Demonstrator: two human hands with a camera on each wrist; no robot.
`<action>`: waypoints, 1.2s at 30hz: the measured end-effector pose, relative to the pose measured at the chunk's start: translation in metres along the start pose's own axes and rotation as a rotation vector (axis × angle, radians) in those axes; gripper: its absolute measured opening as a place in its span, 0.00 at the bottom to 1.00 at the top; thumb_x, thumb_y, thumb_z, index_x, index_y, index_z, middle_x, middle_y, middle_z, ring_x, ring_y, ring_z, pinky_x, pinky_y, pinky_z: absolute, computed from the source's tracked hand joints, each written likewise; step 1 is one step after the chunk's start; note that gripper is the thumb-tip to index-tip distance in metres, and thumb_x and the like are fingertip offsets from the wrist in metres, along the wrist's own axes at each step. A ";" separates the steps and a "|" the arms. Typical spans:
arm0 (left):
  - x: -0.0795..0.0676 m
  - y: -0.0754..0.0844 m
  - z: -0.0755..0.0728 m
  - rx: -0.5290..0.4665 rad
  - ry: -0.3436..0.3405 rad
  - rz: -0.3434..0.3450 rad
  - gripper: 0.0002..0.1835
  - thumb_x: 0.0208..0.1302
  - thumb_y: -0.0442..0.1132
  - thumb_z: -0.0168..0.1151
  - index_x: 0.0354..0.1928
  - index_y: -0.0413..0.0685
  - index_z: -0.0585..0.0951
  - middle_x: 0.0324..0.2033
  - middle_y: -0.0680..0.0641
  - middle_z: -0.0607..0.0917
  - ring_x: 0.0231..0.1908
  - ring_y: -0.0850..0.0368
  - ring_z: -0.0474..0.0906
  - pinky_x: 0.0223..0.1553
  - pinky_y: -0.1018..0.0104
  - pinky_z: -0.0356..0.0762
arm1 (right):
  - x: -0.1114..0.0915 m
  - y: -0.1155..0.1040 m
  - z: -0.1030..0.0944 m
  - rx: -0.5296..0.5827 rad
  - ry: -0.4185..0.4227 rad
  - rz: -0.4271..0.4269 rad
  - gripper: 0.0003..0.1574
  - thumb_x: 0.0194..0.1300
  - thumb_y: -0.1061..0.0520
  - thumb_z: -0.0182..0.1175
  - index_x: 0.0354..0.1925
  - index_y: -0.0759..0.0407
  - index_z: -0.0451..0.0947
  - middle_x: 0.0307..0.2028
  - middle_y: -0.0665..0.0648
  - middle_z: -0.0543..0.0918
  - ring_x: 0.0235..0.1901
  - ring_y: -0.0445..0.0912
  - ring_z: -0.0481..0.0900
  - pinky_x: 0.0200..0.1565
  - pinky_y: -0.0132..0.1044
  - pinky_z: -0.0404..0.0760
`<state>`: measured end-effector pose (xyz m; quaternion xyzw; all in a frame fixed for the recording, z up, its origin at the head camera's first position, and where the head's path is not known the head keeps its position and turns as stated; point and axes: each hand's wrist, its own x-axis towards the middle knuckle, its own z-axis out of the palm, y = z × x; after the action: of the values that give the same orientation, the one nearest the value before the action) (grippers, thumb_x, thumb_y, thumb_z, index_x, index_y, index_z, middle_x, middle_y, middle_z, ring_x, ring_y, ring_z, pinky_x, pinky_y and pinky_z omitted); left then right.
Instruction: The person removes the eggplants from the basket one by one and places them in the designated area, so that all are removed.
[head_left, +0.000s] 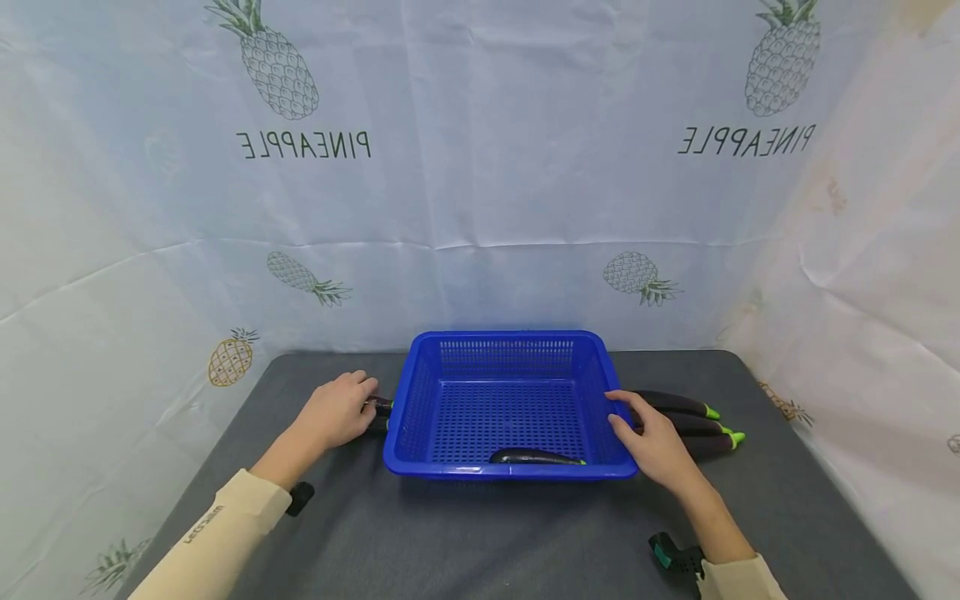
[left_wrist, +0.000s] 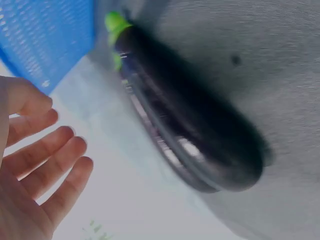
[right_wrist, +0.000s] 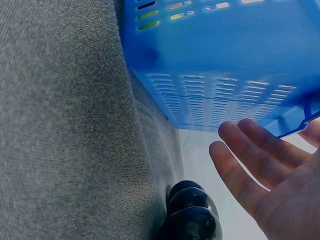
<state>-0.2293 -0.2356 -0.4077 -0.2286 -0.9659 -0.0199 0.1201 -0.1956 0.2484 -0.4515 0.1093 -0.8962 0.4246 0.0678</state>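
Note:
A blue plastic basket (head_left: 510,472) stands on the dark table, with one eggplant (head_left: 532,456) lying inside along its near wall. My left hand (head_left: 339,410) is at the basket's left side, beside eggplants (head_left: 382,405) that it and the basket partly hide. In the left wrist view, the fingers of that hand are loosely extended, apart from two dark eggplants (left_wrist: 185,115). At the basket's right rim, my right hand (head_left: 651,437) has thumb and forefinger reaching over the edge. The right wrist view has its other fingers (right_wrist: 260,150) extended along the basket's outer side.
Three eggplants (head_left: 686,423) lie side by side to the right of the basket, their green stems pointing right. Dark grey cloth (head_left: 480,542) covers the table. A pale curtain (head_left: 510,183) printed with pineapples hangs behind the table and along both sides.

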 end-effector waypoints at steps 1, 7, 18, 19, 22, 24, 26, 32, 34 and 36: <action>0.001 0.001 -0.003 -0.003 0.022 0.004 0.02 0.64 0.32 0.63 0.36 0.45 0.81 0.28 0.51 0.74 0.27 0.54 0.71 0.26 0.59 0.74 | 0.000 0.000 0.000 -0.001 0.000 0.000 0.25 0.78 0.53 0.54 0.68 0.59 0.69 0.65 0.72 0.73 0.51 0.61 0.82 0.47 0.57 0.84; 0.008 0.009 -0.020 -0.010 0.130 0.003 0.07 0.66 0.31 0.61 0.29 0.48 0.77 0.24 0.53 0.70 0.25 0.56 0.69 0.23 0.61 0.71 | 0.000 0.000 0.000 0.009 -0.002 0.002 0.25 0.78 0.53 0.55 0.68 0.58 0.69 0.62 0.71 0.75 0.48 0.58 0.83 0.44 0.54 0.85; 0.024 0.048 -0.058 -0.079 0.155 0.009 0.08 0.67 0.36 0.63 0.45 0.43 0.85 0.38 0.46 0.83 0.34 0.50 0.80 0.30 0.54 0.80 | 0.001 0.001 0.000 0.002 -0.003 -0.006 0.25 0.78 0.52 0.55 0.68 0.58 0.70 0.64 0.72 0.74 0.48 0.58 0.83 0.44 0.54 0.85; 0.025 0.053 -0.062 -0.087 0.152 0.017 0.08 0.67 0.36 0.63 0.45 0.43 0.85 0.38 0.46 0.83 0.34 0.50 0.80 0.30 0.54 0.81 | 0.001 0.001 0.000 0.000 -0.003 -0.006 0.25 0.78 0.52 0.54 0.68 0.58 0.70 0.64 0.72 0.74 0.48 0.58 0.83 0.44 0.54 0.85; 0.030 0.070 -0.071 -0.114 0.138 0.040 0.09 0.67 0.37 0.64 0.46 0.43 0.85 0.39 0.46 0.83 0.35 0.51 0.80 0.31 0.56 0.81 | 0.001 0.001 -0.001 -0.002 -0.005 -0.008 0.25 0.78 0.52 0.54 0.68 0.58 0.70 0.63 0.72 0.75 0.47 0.58 0.84 0.44 0.53 0.85; 0.033 0.081 -0.074 -0.131 0.131 0.059 0.09 0.67 0.37 0.65 0.46 0.43 0.85 0.40 0.47 0.83 0.35 0.52 0.80 0.32 0.57 0.81 | 0.001 0.001 -0.001 -0.003 -0.005 -0.006 0.25 0.78 0.52 0.55 0.68 0.58 0.70 0.62 0.72 0.75 0.47 0.58 0.84 0.43 0.53 0.85; 0.037 0.093 -0.076 -0.147 0.121 0.085 0.09 0.67 0.38 0.65 0.47 0.44 0.85 0.40 0.47 0.83 0.35 0.53 0.79 0.32 0.58 0.81 | 0.001 0.001 -0.002 -0.004 -0.005 -0.006 0.25 0.78 0.52 0.55 0.68 0.59 0.69 0.62 0.72 0.76 0.46 0.58 0.84 0.43 0.53 0.85; 0.047 0.123 -0.075 -0.154 0.078 0.168 0.10 0.69 0.40 0.64 0.49 0.47 0.84 0.43 0.48 0.84 0.40 0.53 0.80 0.38 0.59 0.82 | 0.002 0.001 -0.001 -0.007 -0.006 -0.001 0.25 0.78 0.53 0.55 0.68 0.59 0.69 0.62 0.72 0.76 0.46 0.58 0.84 0.43 0.53 0.85; 0.051 0.132 -0.074 -0.147 0.040 0.189 0.11 0.70 0.42 0.63 0.51 0.48 0.84 0.44 0.49 0.83 0.40 0.53 0.80 0.38 0.60 0.81 | 0.002 0.000 0.000 -0.003 -0.006 -0.001 0.25 0.78 0.53 0.55 0.68 0.59 0.70 0.61 0.71 0.76 0.46 0.58 0.84 0.43 0.53 0.85; 0.054 0.141 -0.073 -0.135 -0.010 0.204 0.13 0.71 0.43 0.61 0.53 0.50 0.84 0.45 0.49 0.83 0.40 0.54 0.79 0.37 0.60 0.80 | 0.002 0.000 -0.001 -0.002 -0.004 -0.004 0.25 0.78 0.53 0.55 0.68 0.59 0.70 0.61 0.72 0.76 0.46 0.58 0.84 0.43 0.53 0.85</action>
<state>-0.1969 -0.0929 -0.3264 -0.3333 -0.9347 -0.0716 0.1009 -0.1974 0.2486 -0.4505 0.1119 -0.8966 0.4233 0.0669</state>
